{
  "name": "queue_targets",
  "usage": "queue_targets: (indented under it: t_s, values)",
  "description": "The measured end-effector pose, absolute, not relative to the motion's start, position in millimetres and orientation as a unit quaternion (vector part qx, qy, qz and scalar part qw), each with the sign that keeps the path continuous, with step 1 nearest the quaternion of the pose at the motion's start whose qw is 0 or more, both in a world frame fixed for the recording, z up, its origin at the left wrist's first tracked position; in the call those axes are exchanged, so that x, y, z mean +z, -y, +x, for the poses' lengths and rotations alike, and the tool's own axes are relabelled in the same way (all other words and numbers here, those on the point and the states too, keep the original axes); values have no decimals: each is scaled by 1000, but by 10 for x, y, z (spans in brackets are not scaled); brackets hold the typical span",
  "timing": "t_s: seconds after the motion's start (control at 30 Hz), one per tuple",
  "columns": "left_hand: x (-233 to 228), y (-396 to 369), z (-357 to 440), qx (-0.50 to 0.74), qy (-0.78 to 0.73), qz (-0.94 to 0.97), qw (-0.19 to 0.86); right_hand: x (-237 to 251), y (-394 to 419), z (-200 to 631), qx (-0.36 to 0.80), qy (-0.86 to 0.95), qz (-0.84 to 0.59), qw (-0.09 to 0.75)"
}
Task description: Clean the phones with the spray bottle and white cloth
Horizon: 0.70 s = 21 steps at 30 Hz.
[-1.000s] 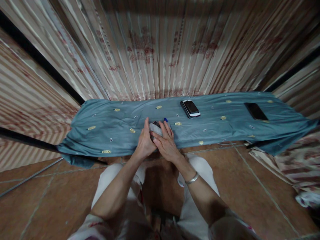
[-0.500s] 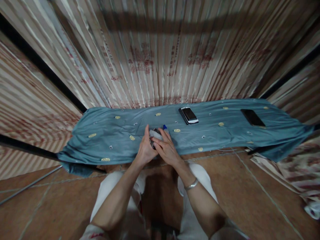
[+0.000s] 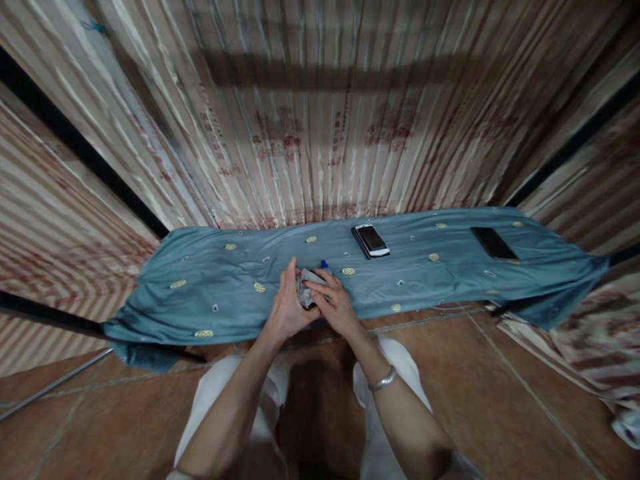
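Note:
My left hand (image 3: 289,308) is closed round the left side of a dark, flat object (image 3: 314,272), with its thumb and fingers at the edges. Most of that object is covered, so its kind is unclear. Over it lies a crumpled grey cloth (image 3: 305,288), which the bent fingers of my right hand (image 3: 336,303) hold and press down. Just beyond my right fingers, a bottle with a blue cap (image 3: 324,265) stands partly hidden on the blue patterned tablecloth (image 3: 240,283).
Right of my hands, a white-framed phone (image 3: 373,239) lies on a dark flat item. Farther right rests a black phone (image 3: 494,243). Behind the narrow table hangs a striped curtain (image 3: 320,147), with black poles (image 3: 90,147) at the sides. My knees are below the front edge.
The whole view has shifted slightly, so the table sits lower in the picture. My right fingers have moved a little over the cloth, and more of the grey cloth shows between my hands.

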<state>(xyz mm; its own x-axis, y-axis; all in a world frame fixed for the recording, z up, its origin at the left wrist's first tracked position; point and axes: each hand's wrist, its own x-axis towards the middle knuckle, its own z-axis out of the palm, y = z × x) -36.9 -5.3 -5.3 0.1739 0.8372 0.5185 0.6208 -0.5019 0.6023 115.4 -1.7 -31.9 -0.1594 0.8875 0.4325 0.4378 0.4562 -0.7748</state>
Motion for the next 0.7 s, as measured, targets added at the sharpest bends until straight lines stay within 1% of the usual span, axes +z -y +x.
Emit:
queue_targets:
  t_s: [0.2, 0.3, 0.53, 0.63, 0.7]
  values:
    - [-29, 40, -331, 459, -482, 737, 115, -409, -33, 1107, 324, 646, -447, 527]
    - [-28, 24, -304, 481, -476, 724, 130, -406, -31, 1068, 382, 601, -426, 559]
    - [-101, -48, -270, 525, -470, 657, 267, -341, -5, 981, 472, 484, -418, 607]
    - [-143, -105, -254, 558, -455, 603, 343, -338, 4, 968, 481, 464, -421, 613]
    - [-145, -140, -232, 590, -449, 543, 393, -338, 22, 978, 462, 479, -435, 607]
